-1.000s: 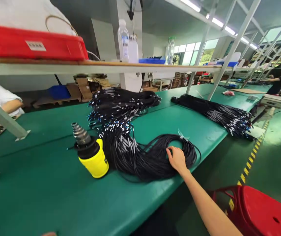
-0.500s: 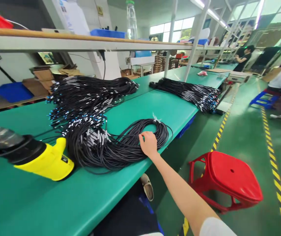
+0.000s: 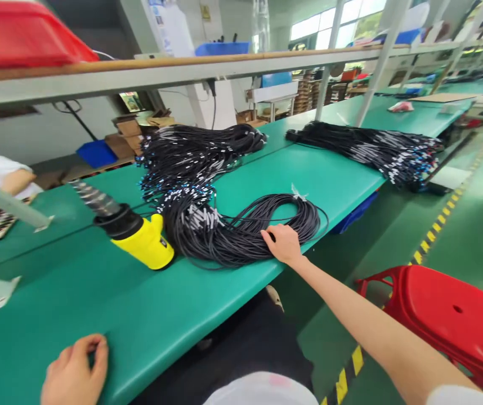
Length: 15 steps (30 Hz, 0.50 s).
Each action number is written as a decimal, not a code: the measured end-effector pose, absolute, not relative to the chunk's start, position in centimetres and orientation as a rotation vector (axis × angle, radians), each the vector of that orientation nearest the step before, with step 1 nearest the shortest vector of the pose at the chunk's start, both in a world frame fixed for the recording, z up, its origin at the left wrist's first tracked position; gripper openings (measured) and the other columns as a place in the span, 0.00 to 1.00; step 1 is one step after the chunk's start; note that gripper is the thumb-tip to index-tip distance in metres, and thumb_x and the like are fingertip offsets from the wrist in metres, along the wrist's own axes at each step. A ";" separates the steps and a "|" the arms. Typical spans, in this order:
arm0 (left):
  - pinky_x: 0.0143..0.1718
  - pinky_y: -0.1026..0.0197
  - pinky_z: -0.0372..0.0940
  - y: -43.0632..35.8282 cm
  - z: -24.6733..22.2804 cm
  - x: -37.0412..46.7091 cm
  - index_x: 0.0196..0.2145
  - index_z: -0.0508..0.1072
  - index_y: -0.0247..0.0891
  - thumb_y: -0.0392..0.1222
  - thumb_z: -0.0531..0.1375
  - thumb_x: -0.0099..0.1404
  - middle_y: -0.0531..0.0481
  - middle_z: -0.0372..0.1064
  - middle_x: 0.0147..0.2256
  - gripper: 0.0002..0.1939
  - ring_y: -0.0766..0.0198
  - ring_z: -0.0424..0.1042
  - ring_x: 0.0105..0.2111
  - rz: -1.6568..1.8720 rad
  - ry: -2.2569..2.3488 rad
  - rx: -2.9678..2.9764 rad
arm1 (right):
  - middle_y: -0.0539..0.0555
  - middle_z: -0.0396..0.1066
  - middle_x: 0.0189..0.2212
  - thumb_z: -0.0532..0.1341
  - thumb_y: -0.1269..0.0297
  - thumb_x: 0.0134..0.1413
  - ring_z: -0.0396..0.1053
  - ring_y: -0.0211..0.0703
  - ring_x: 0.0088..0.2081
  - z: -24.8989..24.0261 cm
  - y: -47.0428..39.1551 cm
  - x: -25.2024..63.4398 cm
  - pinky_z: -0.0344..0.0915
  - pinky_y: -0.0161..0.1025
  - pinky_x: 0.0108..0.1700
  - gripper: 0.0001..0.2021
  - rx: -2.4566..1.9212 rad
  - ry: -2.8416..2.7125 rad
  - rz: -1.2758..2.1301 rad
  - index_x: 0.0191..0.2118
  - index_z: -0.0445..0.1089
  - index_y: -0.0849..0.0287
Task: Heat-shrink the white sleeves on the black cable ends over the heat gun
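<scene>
My right hand rests on the near side of a looped bundle of black cables, its fingers curled over some strands. White and silver sleeves show at the bundle's left end, and a clear tie sits at the loop's far side. At the lower left, my left hand is on the green table, thumb and forefinger curved toward each other; whether anything is between the fingertips is hidden. A yellow tool with a clear ribbed hose lies left of the bundle.
Two more cable piles lie behind, one at the left and one at the right. A red stool stands at the right. Shelf posts rise from the table. Another person's arm is at the far left.
The view has turned left, so the table's things appear further right. My left hand has come into view at the lower left. My right hand remains on the cable bundle.
</scene>
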State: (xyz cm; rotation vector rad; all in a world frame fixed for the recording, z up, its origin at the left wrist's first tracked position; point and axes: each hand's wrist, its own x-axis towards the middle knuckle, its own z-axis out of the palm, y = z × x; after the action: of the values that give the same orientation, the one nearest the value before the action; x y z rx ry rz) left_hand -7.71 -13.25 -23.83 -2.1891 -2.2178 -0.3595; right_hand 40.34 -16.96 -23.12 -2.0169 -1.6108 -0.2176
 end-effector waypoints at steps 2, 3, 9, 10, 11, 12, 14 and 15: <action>0.41 0.52 0.65 -13.6 -23.8 -7.6 0.32 0.69 0.42 0.49 0.46 0.64 0.43 0.72 0.31 0.15 0.49 0.70 0.34 -0.230 -2.141 -2.208 | 0.54 0.71 0.26 0.52 0.55 0.66 0.65 0.43 0.31 -23.2 -17.0 40.3 0.52 0.38 0.38 0.19 -2.026 -1.601 -0.224 0.29 0.72 0.59; 0.41 0.52 0.65 -13.8 -23.8 -7.5 0.34 0.69 0.40 0.49 0.45 0.65 0.42 0.72 0.33 0.17 0.49 0.70 0.35 -0.179 -2.120 -2.209 | 0.54 0.71 0.26 0.52 0.55 0.66 0.65 0.43 0.31 -23.2 -17.0 40.3 0.52 0.38 0.38 0.19 -2.034 -1.596 -0.228 0.29 0.72 0.59; 0.38 0.52 0.64 -14.1 -24.0 -7.4 0.36 0.70 0.38 0.49 0.43 0.66 0.40 0.71 0.35 0.20 0.48 0.68 0.35 -0.162 -2.133 -2.231 | 0.53 0.70 0.26 0.51 0.55 0.66 0.66 0.43 0.31 -23.4 -17.0 40.3 0.53 0.37 0.39 0.19 -2.110 -1.582 -0.268 0.29 0.71 0.58; 0.37 0.52 0.63 -14.1 -24.0 -7.4 0.36 0.70 0.38 0.49 0.43 0.65 0.40 0.70 0.34 0.19 0.48 0.68 0.35 -0.172 -2.135 -2.240 | 0.53 0.71 0.26 0.51 0.55 0.66 0.66 0.43 0.32 -23.4 -17.0 40.4 0.54 0.37 0.39 0.19 -2.126 -1.583 -0.274 0.29 0.71 0.58; 0.37 0.52 0.63 -14.0 -24.0 -7.4 0.35 0.70 0.39 0.49 0.43 0.65 0.41 0.70 0.34 0.19 0.48 0.67 0.35 -0.186 -2.142 -2.246 | 0.53 0.71 0.26 0.51 0.55 0.66 0.66 0.43 0.32 -23.5 -16.9 40.4 0.54 0.37 0.39 0.19 -2.141 -1.584 -0.281 0.29 0.71 0.58; 0.37 0.52 0.63 -14.0 -23.9 -7.3 0.35 0.69 0.39 0.49 0.44 0.65 0.41 0.69 0.33 0.18 0.49 0.67 0.34 -0.215 -2.157 -2.250 | 0.53 0.71 0.27 0.50 0.55 0.65 0.67 0.43 0.32 -23.6 -16.9 40.4 0.54 0.37 0.39 0.19 -2.155 -1.585 -0.287 0.29 0.71 0.58; 0.37 0.51 0.62 -14.2 -23.6 -6.9 0.33 0.69 0.39 0.48 0.45 0.64 0.41 0.68 0.32 0.16 0.49 0.65 0.34 -0.304 -2.190 -2.275 | 0.54 0.72 0.27 0.50 0.55 0.65 0.67 0.44 0.33 -23.8 -17.0 40.4 0.54 0.37 0.39 0.19 -2.180 -1.585 -0.294 0.29 0.71 0.58; 0.37 0.50 0.61 -14.4 -23.4 -6.7 0.32 0.69 0.39 0.47 0.45 0.64 0.41 0.67 0.31 0.16 0.48 0.65 0.34 -0.367 -2.209 -2.285 | 0.55 0.72 0.28 0.49 0.54 0.65 0.67 0.44 0.32 -23.8 -17.1 40.4 0.54 0.38 0.38 0.20 -2.190 -1.583 -0.294 0.29 0.71 0.58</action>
State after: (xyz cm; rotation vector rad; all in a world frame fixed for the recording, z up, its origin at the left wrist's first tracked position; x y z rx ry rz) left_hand -6.68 -14.40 -23.38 -2.2850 -2.2093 -0.3667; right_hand 40.39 -17.06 -23.85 -2.1899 -1.5825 -0.2944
